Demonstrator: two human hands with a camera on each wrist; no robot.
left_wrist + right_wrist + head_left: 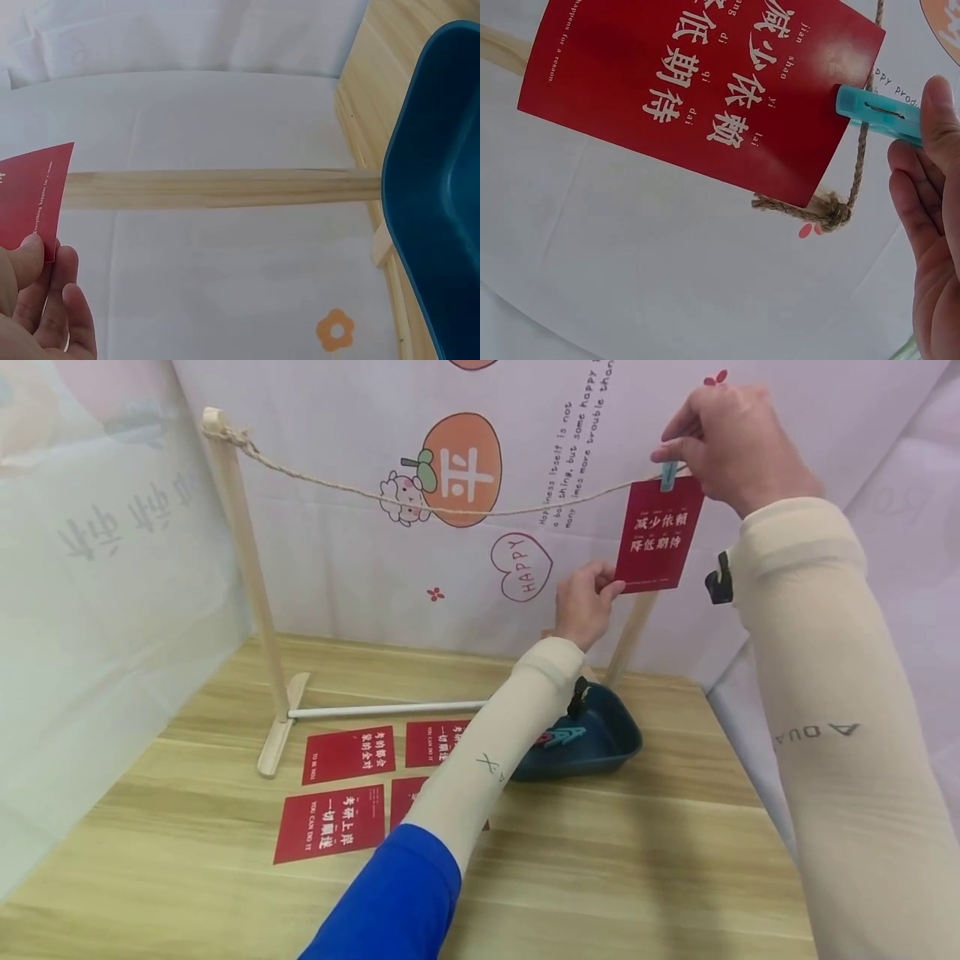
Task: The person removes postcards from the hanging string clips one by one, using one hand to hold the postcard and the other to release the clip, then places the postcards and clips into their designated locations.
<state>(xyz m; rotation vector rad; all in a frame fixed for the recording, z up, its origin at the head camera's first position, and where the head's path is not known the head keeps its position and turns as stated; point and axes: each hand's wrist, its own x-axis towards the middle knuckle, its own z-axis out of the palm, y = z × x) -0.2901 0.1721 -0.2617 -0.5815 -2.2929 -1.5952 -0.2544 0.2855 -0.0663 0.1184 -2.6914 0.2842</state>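
Observation:
A red card (656,556) with white writing hangs at the right end of a twine line (337,485). My right hand (738,447) pinches a light blue clothespin (881,112), whose jaws sit over the card's top edge and the twine in the right wrist view. Lower down, my left hand (585,602) holds the card's bottom left corner between thumb and fingers; the left wrist view shows the thumb on the card's face. Near the clothespin, the knotted end of the twine (832,214) shows beside the card.
A wooden post (251,568) holds the twine's left end; a white rod (390,708) runs low between the posts. Several red cards (330,822) lie on the wooden table (600,877), partly behind my left arm. A dark blue bin (615,727) holds clothespins (562,737).

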